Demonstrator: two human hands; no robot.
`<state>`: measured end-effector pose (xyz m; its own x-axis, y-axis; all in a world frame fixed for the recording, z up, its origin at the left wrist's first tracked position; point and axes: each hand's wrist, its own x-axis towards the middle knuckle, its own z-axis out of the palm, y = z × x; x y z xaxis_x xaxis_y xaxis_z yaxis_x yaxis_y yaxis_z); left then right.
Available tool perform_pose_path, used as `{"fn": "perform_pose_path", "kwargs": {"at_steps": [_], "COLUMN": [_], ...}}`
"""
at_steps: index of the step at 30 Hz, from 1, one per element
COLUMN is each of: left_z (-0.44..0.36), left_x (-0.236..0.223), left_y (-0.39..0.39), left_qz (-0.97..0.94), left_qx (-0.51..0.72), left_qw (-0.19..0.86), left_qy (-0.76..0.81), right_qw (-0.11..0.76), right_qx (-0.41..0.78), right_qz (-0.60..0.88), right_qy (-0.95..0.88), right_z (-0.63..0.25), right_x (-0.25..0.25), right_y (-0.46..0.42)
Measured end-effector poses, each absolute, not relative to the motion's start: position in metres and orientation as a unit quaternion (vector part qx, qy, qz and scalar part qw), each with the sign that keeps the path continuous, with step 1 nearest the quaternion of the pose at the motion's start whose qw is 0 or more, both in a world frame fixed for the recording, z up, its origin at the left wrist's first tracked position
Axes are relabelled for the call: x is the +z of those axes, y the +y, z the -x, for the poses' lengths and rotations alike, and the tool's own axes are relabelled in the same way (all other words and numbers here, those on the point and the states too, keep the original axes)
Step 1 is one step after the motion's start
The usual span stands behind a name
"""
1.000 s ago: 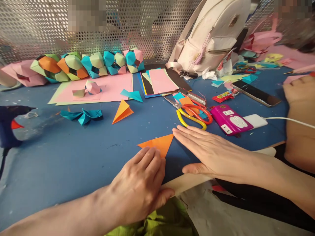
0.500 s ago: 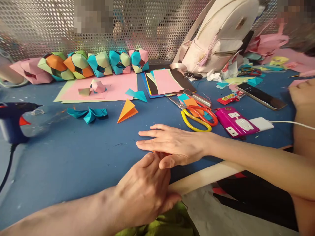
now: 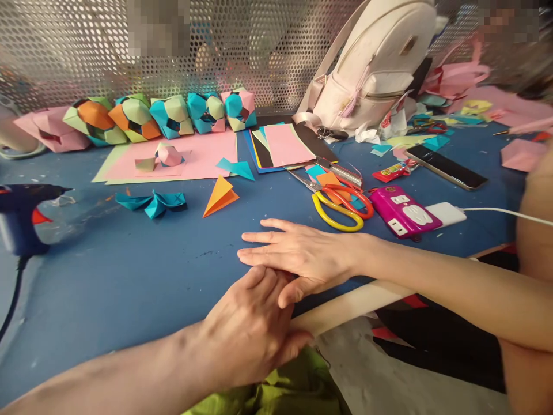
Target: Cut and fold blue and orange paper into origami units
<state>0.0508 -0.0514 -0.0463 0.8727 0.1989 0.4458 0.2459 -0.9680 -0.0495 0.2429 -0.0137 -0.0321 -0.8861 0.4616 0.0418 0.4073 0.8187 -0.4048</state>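
Note:
My right hand [image 3: 302, 253] lies flat on the blue table [image 3: 129, 276], palm down, fingers stretched out and pointing left. My left hand [image 3: 248, 331] rests just in front of it near the table's front edge. Its fingers lie together, and the tips touch the underside of my right hand by the thumb. The orange paper triangle seen earlier is hidden under both hands. Neither hand grips anything that shows.
Yellow and red scissors [image 3: 341, 202], a pink power strip [image 3: 400, 210] and a phone [image 3: 447, 167] lie right of my hands. A folded orange piece [image 3: 219, 196], teal folds [image 3: 151, 203], paper sheets [image 3: 285, 144], a row of paper balls [image 3: 173, 112], a glue gun [image 3: 19, 222] and a backpack [image 3: 371, 63] are behind. Another person's arm [image 3: 536, 230] is at the right.
My right hand slid left over the orange triangle and covers it. My left hand stayed at the near corner, its fingertips meeting the right hand. The other person's hand has left the table.

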Motion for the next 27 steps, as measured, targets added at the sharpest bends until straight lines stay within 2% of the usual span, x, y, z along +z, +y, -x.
{"fn": "perform_pose_path", "kwargs": {"at_steps": [5, 10, 14, 17, 19, 22, 27], "left_z": [-0.050, -0.049, -0.050, -0.049, -0.047, -0.045, -0.042], "left_x": [-0.048, -0.048, -0.044, -0.040, -0.039, -0.043, -0.045], "left_y": [-0.050, -0.049, -0.045, -0.041, -0.036, -0.024, -0.001], "left_qz": [0.966, 0.967, 0.969, 0.960, 0.948, 0.939, 0.929], "left_qx": [-0.221, -0.219, -0.211, -0.221, -0.241, -0.251, -0.247], "left_qw": [0.085, 0.091, 0.042, 0.008, 0.018, 0.021, -0.068], "left_qy": [-0.106, -0.096, -0.117, -0.173, -0.209, -0.236, -0.268], "right_qw": [0.051, 0.063, 0.111, 0.167, 0.185, 0.167, 0.096], "right_qx": [0.160, 0.036, -0.063, -0.088, -0.081, -0.039, 0.112], "right_qz": [0.284, 0.387, 0.427, 0.428, 0.427, 0.417, 0.429], "right_qy": [-0.944, -0.919, -0.895, -0.884, -0.881, -0.892, -0.891], "right_z": [-0.268, -0.315, -0.318, -0.302, -0.292, -0.280, -0.266], "right_x": [-0.035, -0.037, -0.035, -0.030, -0.026, -0.021, -0.006], "right_y": [-0.026, -0.057, -0.068, -0.066, -0.061, -0.053, -0.037]}}
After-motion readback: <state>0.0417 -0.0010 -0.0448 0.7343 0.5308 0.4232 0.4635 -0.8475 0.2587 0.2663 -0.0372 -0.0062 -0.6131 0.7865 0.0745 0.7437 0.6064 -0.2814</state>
